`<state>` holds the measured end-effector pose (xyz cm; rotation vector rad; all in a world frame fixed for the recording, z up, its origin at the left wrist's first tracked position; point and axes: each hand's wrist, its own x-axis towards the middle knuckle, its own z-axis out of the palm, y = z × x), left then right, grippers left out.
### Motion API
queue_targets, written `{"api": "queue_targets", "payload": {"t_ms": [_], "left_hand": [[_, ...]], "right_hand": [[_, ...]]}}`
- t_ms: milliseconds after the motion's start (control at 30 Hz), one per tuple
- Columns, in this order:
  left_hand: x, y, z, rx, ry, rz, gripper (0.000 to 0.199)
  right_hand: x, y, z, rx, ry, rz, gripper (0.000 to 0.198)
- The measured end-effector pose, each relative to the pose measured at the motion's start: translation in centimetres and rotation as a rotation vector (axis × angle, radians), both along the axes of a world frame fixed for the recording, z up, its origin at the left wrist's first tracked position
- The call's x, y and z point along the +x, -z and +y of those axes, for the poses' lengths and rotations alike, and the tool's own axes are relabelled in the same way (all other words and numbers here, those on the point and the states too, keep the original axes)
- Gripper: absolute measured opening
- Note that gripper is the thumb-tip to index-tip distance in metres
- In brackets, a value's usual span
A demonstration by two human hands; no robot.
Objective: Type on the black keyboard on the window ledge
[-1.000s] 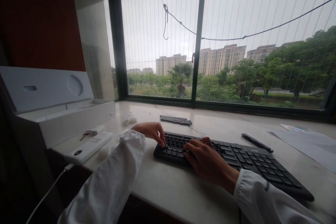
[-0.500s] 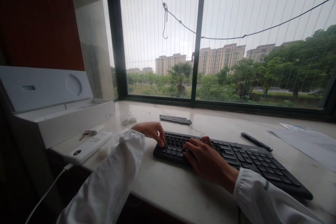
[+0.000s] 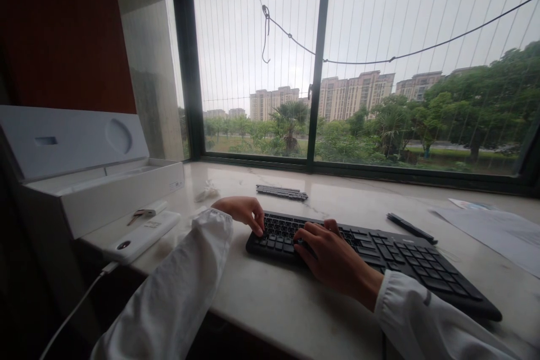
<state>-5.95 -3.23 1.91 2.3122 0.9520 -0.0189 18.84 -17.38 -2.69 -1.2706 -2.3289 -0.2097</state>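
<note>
A black keyboard (image 3: pixel 426 281) lies slantwise on the pale marbled counter. Many positions in its upper left rows look like bare sockets, while the lower left and right-hand parts carry keycaps. Over the left end, my left hand (image 3: pixel 244 212) bends downward, thumb and fingertips brought together at a key; whatever is between them is hidden. My right hand (image 3: pixel 331 250) rests across the middle of the keyboard, palm down, fingers curved and apart, with the thumb and index finger touching the lower rows. Behind the keyboard lie rows of loose dark keycaps (image 3: pixel 282 192).
An open white box (image 3: pixel 122 197) stands at left, beside a white power bank (image 3: pixel 145 236) with a cable and a small key-like item. Crumpled clear plastic (image 3: pixel 206 191) lies near the window. A dark slim strip (image 3: pixel 411 228) and paper sheets (image 3: pixel 493 230) are at right.
</note>
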Motion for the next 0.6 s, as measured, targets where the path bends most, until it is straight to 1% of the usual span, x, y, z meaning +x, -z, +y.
{"api": "queue_targets", "payload": {"t_ms": [100,267,333,467,533,600], "left_hand": [[0.14,0.08,-0.03,0.002,0.023,-0.016,0.038],[0.28,0.15,0.08,-0.026,0.017,0.006,0.039],[0.36,0.18,0.16,-0.069,0.009,0.022,0.043],[0.63,0.32,0.34,-0.2,-0.064,0.042,0.049],[0.71,0.42,0.45,-0.19,-0.07,0.05,0.049],[0.72,0.49,0.54,-0.127,-0.069,0.074,0.048]], "right_hand": [[0.02,0.0,0.0,0.005,-0.009,-0.003,0.018],[0.0,-0.09,-0.05,0.026,-0.007,-0.026,0.018],[-0.01,-0.13,-0.04,0.032,-0.004,-0.034,0.018],[-0.03,-0.21,-0.01,0.01,-0.007,-0.027,0.018],[-0.03,-0.22,0.0,0.003,-0.011,-0.025,0.017],[-0.03,-0.19,0.03,0.008,-0.011,-0.031,0.017]]}}
